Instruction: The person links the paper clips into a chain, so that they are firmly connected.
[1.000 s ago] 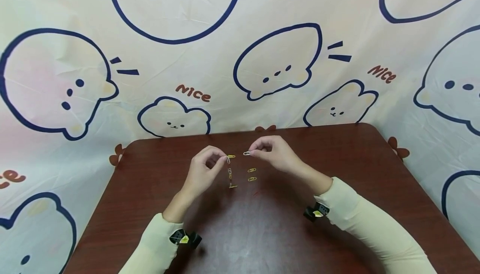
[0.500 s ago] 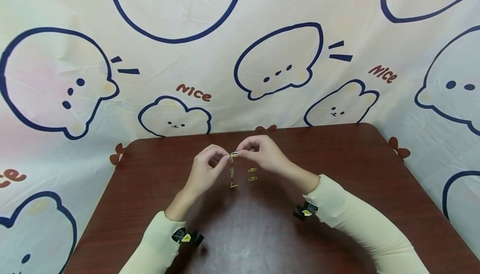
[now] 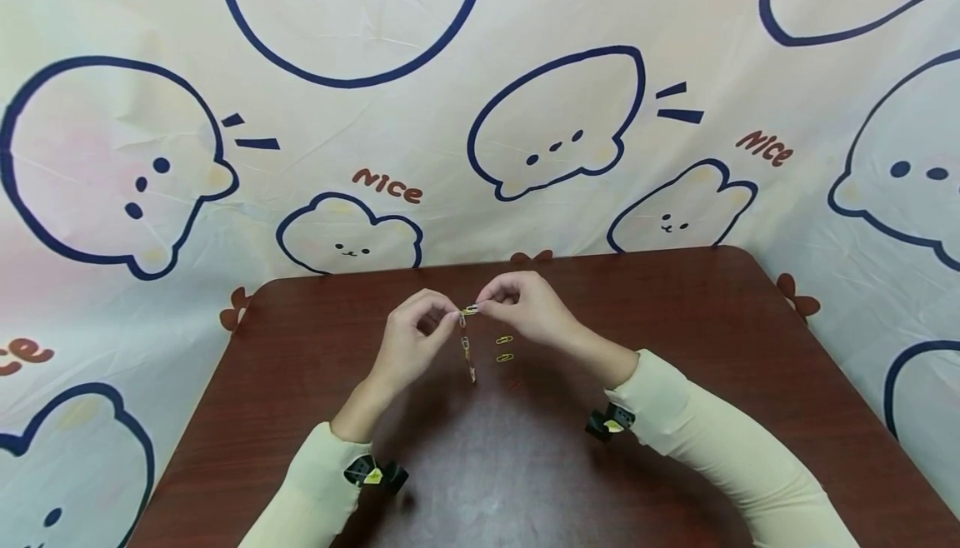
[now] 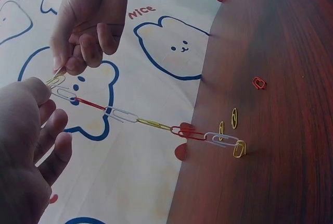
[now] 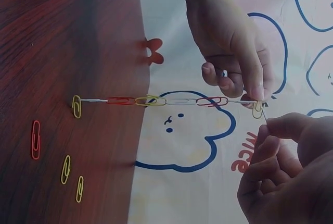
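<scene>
Above the table, my left hand (image 3: pixel 411 336) pinches the yellow paper clip (image 5: pixel 257 110) at the top of a paper clip chain. The chain (image 4: pixel 122 114) hangs down in white, red and yellow links and ends in a yellow paper clip (image 4: pixel 240 149) low over the table. Close against the left fingertips, my right hand (image 3: pixel 536 306) pinches a white paper clip (image 3: pixel 472 308) between thumb and index finger. That clip meets the top yellow one. Whether the two are hooked together is too small to tell.
Two loose yellow paper clips (image 3: pixel 504 348) lie on the brown table (image 3: pixel 525 465) to the right of the chain. A red paper clip (image 5: pixel 36 139) lies near them. A cartoon-printed cloth (image 3: pixel 345 132) stands behind the table.
My right hand has moved left and brought the white paper clip to the yellow one. My left hand has shifted slightly right. The chain's lower end has swung, and its bottom clip has turned.
</scene>
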### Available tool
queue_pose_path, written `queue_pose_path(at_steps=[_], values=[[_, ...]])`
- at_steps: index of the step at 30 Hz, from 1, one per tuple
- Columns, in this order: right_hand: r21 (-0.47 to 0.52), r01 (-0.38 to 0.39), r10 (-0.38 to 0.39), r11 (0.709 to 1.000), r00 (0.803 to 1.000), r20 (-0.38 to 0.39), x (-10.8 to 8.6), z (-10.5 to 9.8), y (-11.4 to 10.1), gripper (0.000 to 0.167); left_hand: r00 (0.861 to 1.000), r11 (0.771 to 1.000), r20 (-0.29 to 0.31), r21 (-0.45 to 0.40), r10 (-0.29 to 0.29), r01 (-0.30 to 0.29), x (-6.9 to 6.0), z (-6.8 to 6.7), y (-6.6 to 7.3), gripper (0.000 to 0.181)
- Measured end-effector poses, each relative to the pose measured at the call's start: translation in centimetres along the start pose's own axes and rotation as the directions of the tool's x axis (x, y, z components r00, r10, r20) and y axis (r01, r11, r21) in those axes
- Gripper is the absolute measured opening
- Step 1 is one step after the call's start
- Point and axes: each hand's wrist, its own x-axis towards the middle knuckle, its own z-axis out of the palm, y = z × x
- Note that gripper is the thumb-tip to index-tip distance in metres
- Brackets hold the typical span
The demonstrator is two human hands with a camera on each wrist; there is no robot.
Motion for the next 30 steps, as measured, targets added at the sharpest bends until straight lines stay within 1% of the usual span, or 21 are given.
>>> queue_pose_path(at_steps=[7,13,19,24,30], values=[[-0.013,-0.017,0.017,1.000,1.000,0.006,-0.08,-0.32,0.23,0.004,1.000,1.000,-0.015,-0.004,0.008,-0.009,-0.16,-0.31,-0.02,0.005],[-0.025,-0.029,0.029,0.999,1.000,0.008,-0.09,-0.12,0.35,0.005,0.999,0.999,0.006,0.020,-0.033,0.032,-0.24,-0.16,0.15,0.004],[-0.019,-0.020,0.020,1.000,1.000,0.007,0.02,0.17,-0.02,0.005,0.996,0.996,0.046,0.041,-0.079,0.077,-0.47,-0.02,-0.20,0.009],[-0.026,0.001,-0.001,1.000,1.000,0.005,0.16,0.39,-0.37,0.005,0.995,0.996,0.055,0.034,-0.086,0.084,-0.53,-0.23,-0.49,0.008],[-0.050,0.001,-0.001,0.999,1.000,0.003,0.12,0.52,-0.48,0.005,0.995,0.996,0.060,0.022,-0.084,0.083,-0.57,-0.43,-0.71,0.004]])
